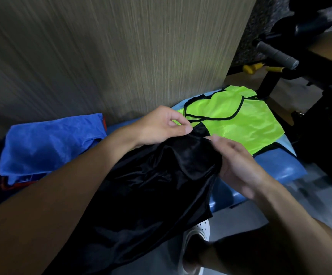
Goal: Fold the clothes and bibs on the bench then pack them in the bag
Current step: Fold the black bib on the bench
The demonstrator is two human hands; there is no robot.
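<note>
Head view is showing the left hand (166, 126) pinching a black garment's (151, 187) top edge and the blurred right hand (238, 167) curling round its side hem, above the blue tabletop's (276, 167) near edge; green bib (246, 120) lying flat beyond, blue bag (48, 143) leftward.
</note>
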